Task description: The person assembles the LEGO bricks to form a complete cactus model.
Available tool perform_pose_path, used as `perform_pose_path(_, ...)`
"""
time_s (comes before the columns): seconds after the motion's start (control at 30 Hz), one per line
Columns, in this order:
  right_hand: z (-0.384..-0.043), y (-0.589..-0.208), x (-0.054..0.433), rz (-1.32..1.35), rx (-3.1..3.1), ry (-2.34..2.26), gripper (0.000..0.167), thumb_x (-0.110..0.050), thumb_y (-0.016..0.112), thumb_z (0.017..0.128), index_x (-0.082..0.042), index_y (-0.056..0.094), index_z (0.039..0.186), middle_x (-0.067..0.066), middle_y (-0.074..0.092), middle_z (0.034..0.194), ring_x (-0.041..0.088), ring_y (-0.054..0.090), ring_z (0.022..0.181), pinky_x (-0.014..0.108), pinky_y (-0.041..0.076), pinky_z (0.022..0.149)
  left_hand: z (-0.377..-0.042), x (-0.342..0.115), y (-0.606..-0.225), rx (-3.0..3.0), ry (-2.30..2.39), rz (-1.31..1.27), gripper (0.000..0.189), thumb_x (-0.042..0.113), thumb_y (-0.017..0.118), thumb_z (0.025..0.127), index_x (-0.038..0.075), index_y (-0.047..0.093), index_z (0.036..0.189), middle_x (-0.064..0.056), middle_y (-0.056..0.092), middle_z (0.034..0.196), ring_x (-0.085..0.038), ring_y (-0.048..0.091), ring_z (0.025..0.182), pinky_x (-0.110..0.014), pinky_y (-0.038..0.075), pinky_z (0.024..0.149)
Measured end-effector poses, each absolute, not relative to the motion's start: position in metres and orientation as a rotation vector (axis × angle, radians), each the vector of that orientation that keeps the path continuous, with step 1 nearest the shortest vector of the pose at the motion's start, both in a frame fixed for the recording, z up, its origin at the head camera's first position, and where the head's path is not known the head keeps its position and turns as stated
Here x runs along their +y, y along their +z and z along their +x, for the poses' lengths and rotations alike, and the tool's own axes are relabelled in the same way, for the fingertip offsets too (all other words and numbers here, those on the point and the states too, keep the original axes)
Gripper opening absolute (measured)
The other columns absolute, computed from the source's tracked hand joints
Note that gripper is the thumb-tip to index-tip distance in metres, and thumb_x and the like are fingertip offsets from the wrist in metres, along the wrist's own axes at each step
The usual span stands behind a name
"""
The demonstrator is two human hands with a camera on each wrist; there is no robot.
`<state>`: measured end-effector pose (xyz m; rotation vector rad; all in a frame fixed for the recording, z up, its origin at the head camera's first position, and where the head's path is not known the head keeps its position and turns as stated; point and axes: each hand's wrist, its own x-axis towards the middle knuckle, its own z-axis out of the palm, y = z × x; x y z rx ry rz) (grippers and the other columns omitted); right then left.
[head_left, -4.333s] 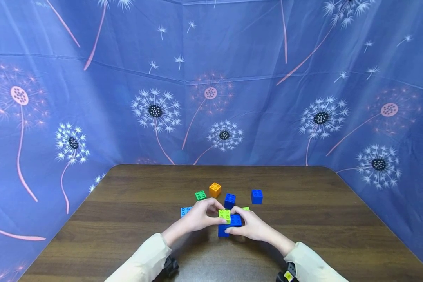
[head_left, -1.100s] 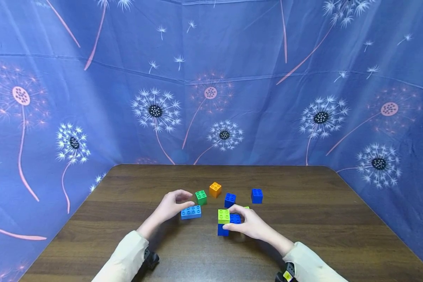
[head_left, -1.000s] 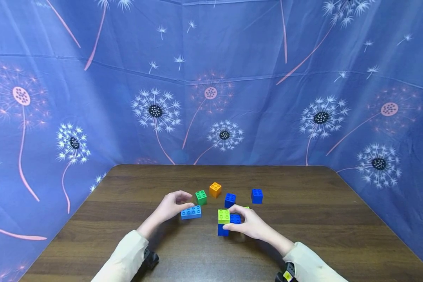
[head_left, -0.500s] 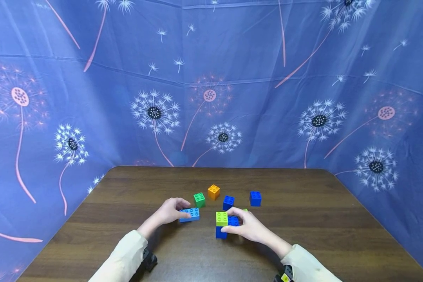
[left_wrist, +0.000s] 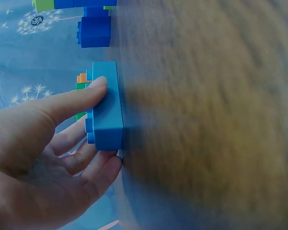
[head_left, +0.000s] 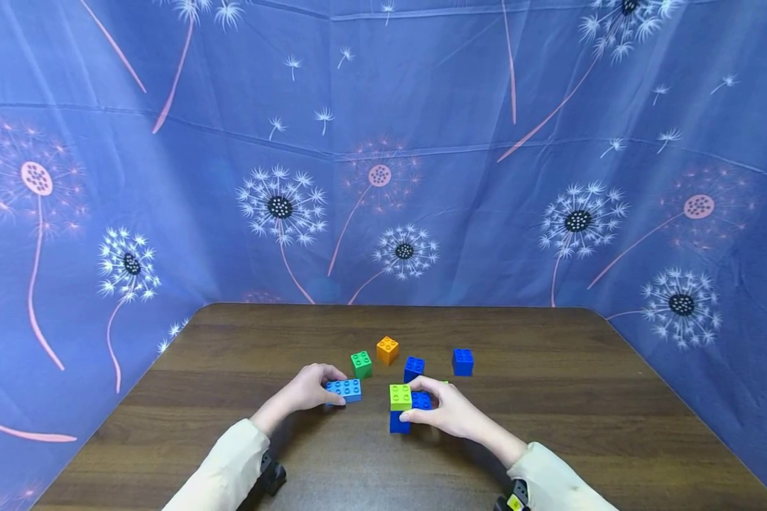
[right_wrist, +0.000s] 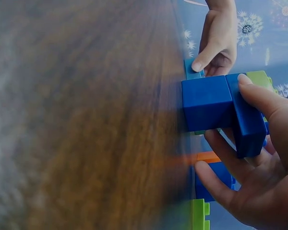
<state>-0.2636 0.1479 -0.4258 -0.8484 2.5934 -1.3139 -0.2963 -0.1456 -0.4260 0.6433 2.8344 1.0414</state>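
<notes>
At lower centre, a left hand (head_left: 307, 388) pinched a light-blue brick (head_left: 351, 389), its thumb (left_wrist: 98, 87) just lowered to the near side, putting both hands on bricks; the right hand (head_left: 444, 411) gripped a lime-topped blue stack (head_left: 399, 406). Any lift off the table (head_left: 518, 344) was hard to judge.

The person's left arm (head_left: 270, 415) and right arm (head_left: 508, 446) reach forward and inward in pale sleeves (head_left: 224, 461); the left grip (head_left: 309, 388) pinches between thumb (left_wrist: 77, 102) and fingers (left_wrist: 78, 160), while the right grip (head_left: 446, 410) also pinches, its own thumb set opposite bent, spread fingers
</notes>
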Motion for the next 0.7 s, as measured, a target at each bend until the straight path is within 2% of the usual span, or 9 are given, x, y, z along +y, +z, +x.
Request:
perform_pose_path(0.17,-0.264,-0.427,0.146,-0.846,2.615,-1.329,0.038,-0.034,0.071,0.082,-0.015,0.059,0.112,-0.002,0.065,0.099,0.007,0.056,0.082,0.021,0.045,0.071,-0.294,-0.145,-0.424,2.834,1.025,0.673,0.032,0.014,0.08,0.073,0.001,0.068,0.1,-0.009,0.069,0.097,-0.017,0.06,0.085,-0.03,0.048,0.074)
perform_pose_path(0.4,-0.267,-0.428,0.145,-0.834,2.666,-1.331,0.04,-0.037,0.072,0.081,-0.017,0.058,0.112,0.003,0.065,0.111,0.01,0.055,0.088,0.022,0.043,0.068,-0.293,-0.146,-0.423,2.829,1.072,0.743,0.031,0.018,0.078,0.076,0.003,0.066,0.1,-0.008,0.069,0.096,-0.016,0.06,0.085,-0.03,0.048,0.074)
perform_pose_path(0.7,-0.271,-0.428,0.145,-0.796,2.635,-1.353,0.042,-0.036,0.072,0.081,-0.013,0.058,0.114,0.001,0.065,0.101,0.013,0.058,0.086,0.023,0.049,0.071,-0.289,-0.148,-0.415,2.832,1.226,0.865,0.036,0.029,0.075,0.079,0.002,0.067,0.102,-0.006,0.067,0.093,-0.01,0.057,0.08,-0.028,0.048,0.07)
